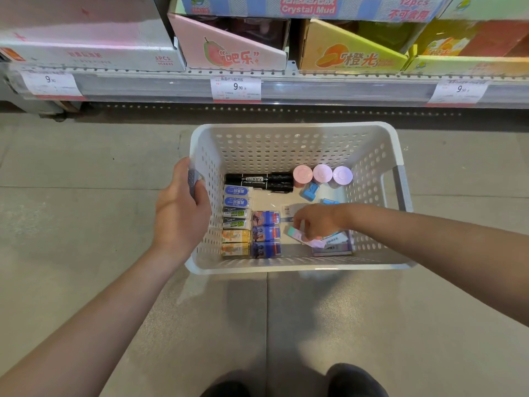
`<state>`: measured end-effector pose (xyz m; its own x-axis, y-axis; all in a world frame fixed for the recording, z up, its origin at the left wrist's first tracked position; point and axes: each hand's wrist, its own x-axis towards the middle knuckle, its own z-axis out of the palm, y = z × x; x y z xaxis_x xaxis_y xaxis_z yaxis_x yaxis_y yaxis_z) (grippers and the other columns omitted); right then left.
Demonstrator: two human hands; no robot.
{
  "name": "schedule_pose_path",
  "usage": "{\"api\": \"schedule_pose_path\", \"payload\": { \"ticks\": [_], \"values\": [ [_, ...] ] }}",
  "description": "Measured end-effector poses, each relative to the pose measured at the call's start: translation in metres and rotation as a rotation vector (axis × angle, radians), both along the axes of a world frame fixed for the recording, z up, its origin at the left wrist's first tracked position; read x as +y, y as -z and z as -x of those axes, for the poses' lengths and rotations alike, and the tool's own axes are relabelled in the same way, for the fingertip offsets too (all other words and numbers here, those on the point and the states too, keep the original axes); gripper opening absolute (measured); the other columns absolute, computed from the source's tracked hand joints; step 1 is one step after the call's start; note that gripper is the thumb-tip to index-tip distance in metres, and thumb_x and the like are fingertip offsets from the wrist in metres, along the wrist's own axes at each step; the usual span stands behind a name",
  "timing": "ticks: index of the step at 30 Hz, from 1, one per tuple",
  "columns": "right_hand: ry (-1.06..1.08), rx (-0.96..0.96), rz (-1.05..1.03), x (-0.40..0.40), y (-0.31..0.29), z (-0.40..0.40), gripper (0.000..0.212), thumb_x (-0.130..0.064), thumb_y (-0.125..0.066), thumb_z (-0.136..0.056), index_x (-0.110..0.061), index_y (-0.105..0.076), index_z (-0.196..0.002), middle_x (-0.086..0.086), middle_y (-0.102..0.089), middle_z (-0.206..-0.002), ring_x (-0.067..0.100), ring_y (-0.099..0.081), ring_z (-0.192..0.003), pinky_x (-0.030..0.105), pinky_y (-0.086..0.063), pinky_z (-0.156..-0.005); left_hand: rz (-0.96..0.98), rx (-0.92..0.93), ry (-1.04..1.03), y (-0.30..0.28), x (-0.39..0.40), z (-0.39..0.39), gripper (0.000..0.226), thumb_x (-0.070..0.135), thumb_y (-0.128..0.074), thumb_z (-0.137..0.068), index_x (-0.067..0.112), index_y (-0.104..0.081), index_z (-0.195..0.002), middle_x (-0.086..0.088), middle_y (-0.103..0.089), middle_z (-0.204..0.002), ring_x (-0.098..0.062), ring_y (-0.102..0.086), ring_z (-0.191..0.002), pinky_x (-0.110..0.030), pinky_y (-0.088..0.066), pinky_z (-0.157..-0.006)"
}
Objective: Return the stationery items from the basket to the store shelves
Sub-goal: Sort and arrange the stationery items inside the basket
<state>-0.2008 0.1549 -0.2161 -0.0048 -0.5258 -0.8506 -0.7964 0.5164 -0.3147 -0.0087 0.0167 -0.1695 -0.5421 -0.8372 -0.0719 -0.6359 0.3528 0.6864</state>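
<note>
left hand (180, 207) gripping basket (286, 267), right hand (315, 222) inside

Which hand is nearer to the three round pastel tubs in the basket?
The right hand: it reaches inside the basket, just below the tubs. The left hand grips the basket's left handle, farther away.

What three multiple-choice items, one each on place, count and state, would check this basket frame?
1. Where do the black markers lie in the basket?
A. Along the far wall
B. Near right corner
C. Outside it

2. How many round pastel lids stand in a row?
A. One
B. Three
C. Five

3. What is the left hand doing?
A. Hanging free
B. Gripping the basket's side handle
C. Holding a marker

Answers: 1 A, the markers sit at the far end, beyond the erasers. 2 B, one pink and two lilac lids show. 3 B, its fingers curl round the grey handle, while the right hand reaches inside.
</note>
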Motion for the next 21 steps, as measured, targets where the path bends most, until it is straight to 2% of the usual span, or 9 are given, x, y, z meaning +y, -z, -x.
{"api": "schedule_pose_path", "payload": {
  "ticks": [3,5,8,11,14,16,18,21],
  "values": [
    [0.158,-0.130,-0.040,-0.001,-0.002,0.004,0.051,-0.003,-0.050,-0.092,-0.019,-0.037,-0.139,-0.001,-0.049,-0.086,0.009,-0.046,-0.063,0.014,-0.038,-0.051,-0.008,0.005,0.008,0.000,-0.001,0.000,0.037,0.016,-0.039,-0.098,0.013,-0.038,-0.135,-0.003,-0.053,-0.077,-0.012,-0.045,-0.055,-0.027,-0.036,-0.049],
    [0.292,-0.186,-0.056,0.000,0.002,0.003,0.047,0.003,-0.047,-0.092,-0.016,-0.041,-0.134,0.000,-0.048,-0.078,0.009,-0.049,-0.060,0.016,-0.042,-0.054,-0.005,0.011,0.012,-0.001,0.000,0.000,0.037,0.015,-0.039,-0.098,0.012,-0.038,-0.135,-0.003,-0.051,-0.076,-0.012,-0.044,-0.054,-0.025,-0.034,-0.048],
    [0.388,-0.166,0.043,0.001,0.009,-0.001,0.025,-0.002,-0.046,-0.095,-0.006,-0.051,-0.119,0.001,-0.053,-0.088,0.006,-0.055,-0.065,0.016,-0.046,-0.060,0.003,0.009,0.010,-0.002,0.000,0.000,0.036,0.014,-0.039,-0.098,0.012,-0.039,-0.134,0.000,-0.048,-0.071,-0.012,-0.043,-0.052,-0.024,-0.032,-0.047],
    [0.390,-0.103,0.160,0.001,0.018,-0.006,0.014,-0.003,-0.048,-0.094,-0.007,-0.056,-0.104,0.003,-0.053,-0.099,0.009,-0.055,-0.072,0.013,-0.044,-0.060,-0.002,0.015,0.013,-0.002,0.000,0.000,0.036,0.014,-0.039,-0.098,0.012,-0.039,-0.134,-0.004,-0.052,-0.075,-0.012,-0.043,-0.052,-0.025,-0.034,-0.047],
    [0.373,-0.051,0.217,0.000,0.025,-0.011,0.020,-0.003,-0.056,-0.090,-0.002,-0.055,-0.110,0.010,-0.057,-0.106,0.021,-0.058,-0.091,0.021,-0.046,-0.071,0.012,0.003,0.008,-0.004,0.001,0.000,0.038,0.015,-0.040,-0.098,0.011,-0.038,-0.136,-0.007,-0.052,-0.077,-0.011,-0.043,-0.052,-0.020,-0.032,-0.046],
    [0.346,-0.006,0.256,-0.001,0.028,-0.012,0.025,-0.006,-0.062,-0.087,-0.001,-0.057,-0.112,0.012,-0.061,-0.112,0.025,-0.058,-0.103,0.026,-0.045,-0.081,0.009,0.003,0.012,-0.006,0.003,0.001,0.038,0.014,-0.040,-0.098,0.011,-0.038,-0.136,-0.017,-0.057,-0.085,-0.011,-0.043,-0.053,-0.016,-0.031,-0.045],
    [0.309,0.028,0.307,-0.002,0.030,-0.014,0.026,-0.008,-0.067,-0.084,-0.003,-0.059,-0.108,0.011,-0.062,-0.113,0.024,-0.058,-0.105,0.027,-0.046,-0.086,-0.002,0.011,0.016,-0.008,0.003,0.001,0.037,0.014,-0.040,-0.098,0.010,-0.038,-0.135,-0.026,-0.061,-0.098,-0.010,-0.042,-0.054,-0.012,-0.036,-0.043],
    [0.283,0.050,0.344,-0.004,0.033,-0.015,0.030,-0.010,-0.070,-0.082,-0.005,-0.057,-0.109,0.010,-0.063,-0.111,0.025,-0.059,-0.103,0.028,-0.047,-0.085,-0.014,0.012,0.012,-0.010,0.003,0.001,0.037,0.013,-0.040,-0.098,0.010,-0.039,-0.135,-0.030,-0.061,-0.103,-0.014,-0.043,-0.054,-0.006,-0.036,-0.044]
  ]
}}
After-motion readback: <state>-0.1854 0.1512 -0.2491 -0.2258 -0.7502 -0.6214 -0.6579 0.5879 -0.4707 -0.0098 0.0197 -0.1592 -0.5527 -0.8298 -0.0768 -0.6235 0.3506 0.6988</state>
